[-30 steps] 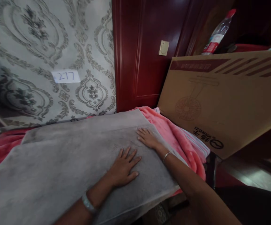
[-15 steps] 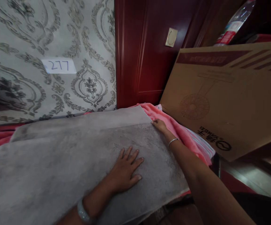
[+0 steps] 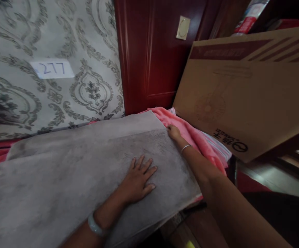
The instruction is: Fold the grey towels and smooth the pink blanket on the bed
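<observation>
A grey plush blanket [image 3: 87, 172] lies spread over a pink blanket [image 3: 188, 129], with its far part folded over into a lighter strip. On the grey pile my left hand [image 3: 140, 179] rests flat, fingers spread, holding nothing. At the right edge of the grey blanket, by the fold's corner, my right hand [image 3: 174, 132] is closed with the fingertips pinched on the edge. Part of its grip is hidden behind the fingers.
A large cardboard box [image 3: 237, 89] leans at the right, with a plastic bottle [image 3: 250, 19] behind its top edge. Behind the blankets are a dark red door panel [image 3: 149, 58] and a patterned wall [image 3: 92, 69] bearing a paper label [image 3: 52, 69] marked 277.
The whole view has shifted slightly, so the box and wall sit further left and higher. My left hand stays flat, and my right hand keeps its pinch at the blanket's edge.
</observation>
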{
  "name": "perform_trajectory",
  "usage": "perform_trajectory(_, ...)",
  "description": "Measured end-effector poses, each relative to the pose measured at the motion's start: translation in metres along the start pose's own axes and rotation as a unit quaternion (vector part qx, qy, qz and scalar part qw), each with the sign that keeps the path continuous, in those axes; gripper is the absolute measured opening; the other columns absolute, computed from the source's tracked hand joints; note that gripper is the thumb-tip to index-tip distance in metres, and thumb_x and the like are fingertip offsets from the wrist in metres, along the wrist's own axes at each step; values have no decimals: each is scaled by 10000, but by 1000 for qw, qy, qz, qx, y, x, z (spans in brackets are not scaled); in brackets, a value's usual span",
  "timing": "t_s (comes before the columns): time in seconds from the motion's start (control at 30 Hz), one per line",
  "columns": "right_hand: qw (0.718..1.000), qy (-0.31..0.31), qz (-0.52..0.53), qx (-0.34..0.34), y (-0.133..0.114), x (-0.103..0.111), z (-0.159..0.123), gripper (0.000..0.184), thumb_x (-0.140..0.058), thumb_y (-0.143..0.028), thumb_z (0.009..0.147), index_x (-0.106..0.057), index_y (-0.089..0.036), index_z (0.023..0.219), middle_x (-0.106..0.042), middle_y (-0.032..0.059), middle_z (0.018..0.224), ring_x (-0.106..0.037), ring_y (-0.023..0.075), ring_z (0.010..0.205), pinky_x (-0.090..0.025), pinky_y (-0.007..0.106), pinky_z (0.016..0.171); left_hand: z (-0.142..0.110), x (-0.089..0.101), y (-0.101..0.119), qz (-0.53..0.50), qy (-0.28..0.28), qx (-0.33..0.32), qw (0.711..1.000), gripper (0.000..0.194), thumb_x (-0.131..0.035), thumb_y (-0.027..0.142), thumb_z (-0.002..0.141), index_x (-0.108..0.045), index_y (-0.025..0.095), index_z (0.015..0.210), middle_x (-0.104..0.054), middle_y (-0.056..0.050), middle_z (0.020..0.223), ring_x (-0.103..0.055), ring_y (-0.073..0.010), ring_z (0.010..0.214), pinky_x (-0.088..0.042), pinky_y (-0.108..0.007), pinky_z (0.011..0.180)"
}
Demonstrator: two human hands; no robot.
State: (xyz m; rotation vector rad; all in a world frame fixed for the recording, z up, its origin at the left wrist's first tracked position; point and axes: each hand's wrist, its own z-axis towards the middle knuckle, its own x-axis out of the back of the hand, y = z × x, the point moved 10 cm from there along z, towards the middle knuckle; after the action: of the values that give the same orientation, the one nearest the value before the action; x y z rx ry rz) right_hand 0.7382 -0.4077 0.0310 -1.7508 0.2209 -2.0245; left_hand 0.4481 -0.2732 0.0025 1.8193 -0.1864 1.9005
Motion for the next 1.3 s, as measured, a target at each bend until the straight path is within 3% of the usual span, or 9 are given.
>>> perform_trajectory(0.13, 997, -4, -29, 74, -19, 3, -49, 580, -509, -393, 966, -435, -226, 1518, -356, 108, 1620, -323, 291, 1470, -279, 463, 1170, 4, -1, -1, 21, -15, 8, 1000, 651, -529, 509, 936, -372, 349, 1547, -262, -40, 1667, -115, -385, 1544, -114, -685, 1204)
perform_trajectory(0.2, 987, -56, -58, 136, -31, -12, -82, 640, -410, -511, 996, -309, -276, 1583, -206, 60, 1681, -184, 287, 1532, -180, 519, 1211, 6, 0, 0, 33, -11, 6, 999, 641, -522, 508, 938, -382, 351, 1543, -279, -39, 1662, -134, -384, 1541, -130, -677, 1203)
perform_trajectory(0.3, 977, -129, -86, 145, -34, -28, -112, 677, -291, -575, 1014, -211, -272, 1614, -118, 36, 1698, -101, 274, 1554, -137, 502, 1228, 8, 3, 1, 50, -1, 1, 999, 625, -511, 499, 943, -390, 355, 1539, -302, -38, 1653, -163, -382, 1536, -151, -669, 1199)
perform_trajectory(0.47, 977, -163, -95, 100, -22, -14, -129, 679, -254, -584, 1017, -215, -263, 1614, -118, 69, 1696, -113, 294, 1552, -163, 538, 1215, 9, 6, 1, 67, 0, -3, 998, 612, -472, 514, 961, -399, 329, 1540, -310, -53, 1648, -196, -390, 1525, -179, -666, 1191)
perform_trajectory(0.63, 980, -155, -92, 80, 20, 5, -165, 692, -244, -608, 1008, -223, -271, 1613, -117, 60, 1695, -122, 279, 1552, -158, 506, 1225, 9, 7, 0, 70, 11, -11, 997, 593, -469, 509, 964, -430, 316, 1524, -365, -69, 1623, -226, -389, 1516, -199, -670, 1181)
perform_trajectory(0.77, 987, -125, -95, 44, 55, 19, -181, 667, -231, -568, 1027, -246, -241, 1609, -205, 77, 1676, -180, 280, 1540, -177, 493, 1225, 10, 10, 2, 59, 26, -8, 998, 571, -443, 498, 975, -456, 297, 1509, -382, -81, 1614, -248, -352, 1515, -199, -631, 1199)
perform_trajectory(0.9, 992, -80, -85, 51, 60, 24, -184, 625, -272, -521, 1042, -314, -215, 1585, -280, 90, 1653, -236, 292, 1521, -217, 484, 1213, 3, 5, 4, 50, -7, 18, 999, 600, -408, 498, 982, -401, 278, 1540, -324, -81, 1642, -205, -322, 1535, -155, -594, 1222)
perform_trajectory(1.1, 993, -34, -88, 73, 67, 17, -185, 583, -304, -443, 1035, -377, -184, 1552, -386, 119, 1601, -327, 305, 1480, -288, 529, 1179, -64, 12, -1, 43, -30, 95, 994, 615, -365, 513, 994, -344, 286, 1566, -268, -72, 1663, -150, -303, 1551, -78, -602, 1227)
perform_trajectory(1.3, 992, -23, -81, 97, 82, 1, -178, 640, -244, -518, 1011, -416, -192, 1533, -421, 122, 1581, -361, 333, 1457, -324, 574, 1152, -204, 45, -48, 77, 14, 284, 956, 600, -358, 511, 996, -361, 301, 1558, -275, -66, 1660, -189, -319, 1541, -141, -618, 1211)
